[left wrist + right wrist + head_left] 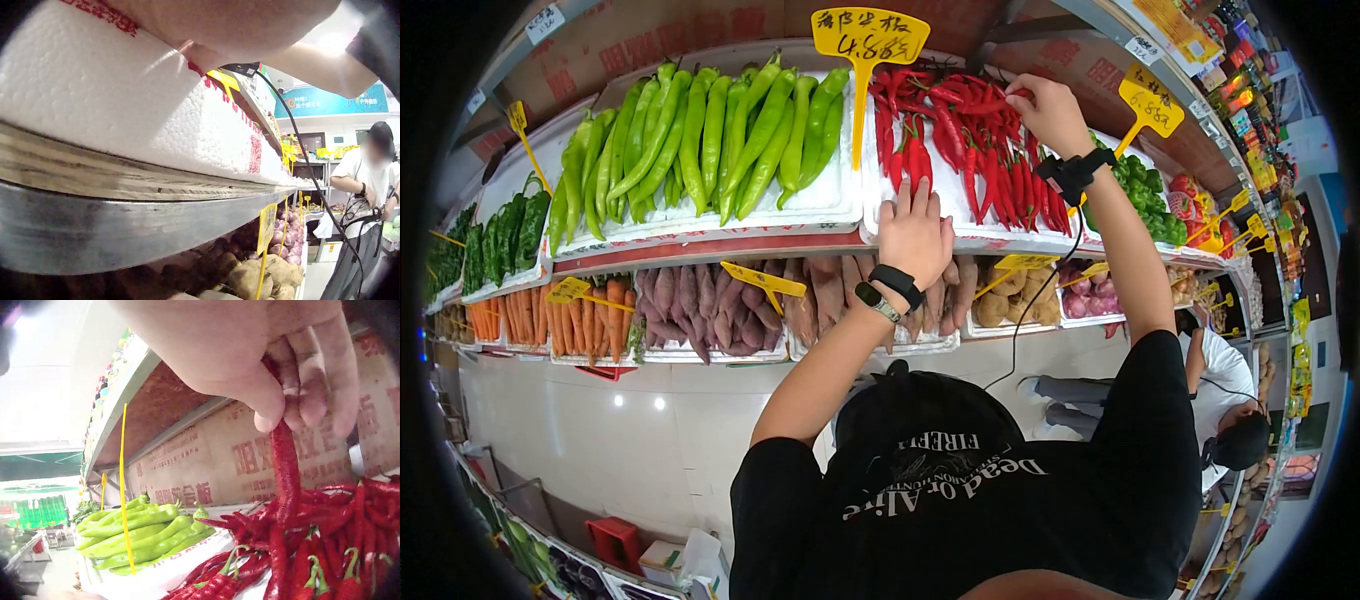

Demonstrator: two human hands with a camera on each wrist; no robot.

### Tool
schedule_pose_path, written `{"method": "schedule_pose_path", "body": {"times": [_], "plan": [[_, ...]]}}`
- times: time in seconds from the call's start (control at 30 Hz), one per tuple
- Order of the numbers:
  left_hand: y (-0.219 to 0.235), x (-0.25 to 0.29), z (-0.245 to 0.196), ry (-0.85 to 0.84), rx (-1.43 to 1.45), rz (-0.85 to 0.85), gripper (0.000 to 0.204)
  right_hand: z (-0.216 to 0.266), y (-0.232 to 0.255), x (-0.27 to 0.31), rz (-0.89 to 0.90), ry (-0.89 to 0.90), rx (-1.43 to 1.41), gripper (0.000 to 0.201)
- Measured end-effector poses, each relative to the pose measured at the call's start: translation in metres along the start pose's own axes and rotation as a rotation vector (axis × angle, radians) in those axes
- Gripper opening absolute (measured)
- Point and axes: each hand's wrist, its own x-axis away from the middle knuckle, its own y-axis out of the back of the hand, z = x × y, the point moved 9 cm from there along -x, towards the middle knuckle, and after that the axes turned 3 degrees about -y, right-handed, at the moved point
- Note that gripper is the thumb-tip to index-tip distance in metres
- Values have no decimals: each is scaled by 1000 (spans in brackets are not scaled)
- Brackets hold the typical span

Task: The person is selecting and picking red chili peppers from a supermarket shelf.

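Note:
My right hand [1048, 112] is over the back of a heap of red chili peppers [992, 175]. In the right wrist view, thumb and fingers pinch one long red chili pepper [285, 472] near its upper end, and it hangs down over the heap. My left hand [915, 238] lies at the front of the white foam tray [156, 112], its fingers extended and the fingertips at a few red chili peppers [913, 160] there. The left wrist view shows mostly the tray's side wall, with those fingers hidden.
Long green peppers [740, 135] fill the tray to the left. Sweet potatoes [705, 305], carrots [590, 325] and onions [289, 236] sit on the shelf below. A yellow price sign [870, 40] stands between the trays. A cable [1040, 322] hangs from my right wrist. Another person [365, 187] stands nearby.

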Motion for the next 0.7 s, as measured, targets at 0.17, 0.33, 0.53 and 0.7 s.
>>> {"method": "schedule_pose_path", "body": {"times": [0.17, 0.33, 0.53, 0.7], "plan": [[0, 1, -5, -5, -12, 7, 42, 1, 56, 14, -314, 211, -103, 17], [0, -3, -3, -25, -16, 7, 42, 18, 42, 50, -111, 156, -270, 16], [3, -1, -6, -15, 2, 8, 45, 65, -22, 113, 136, 326, -299, 16], [2, -4, -6, -12, 19, 54, 48, 56, -68, 136, 299, 353, -89, 21]]}}
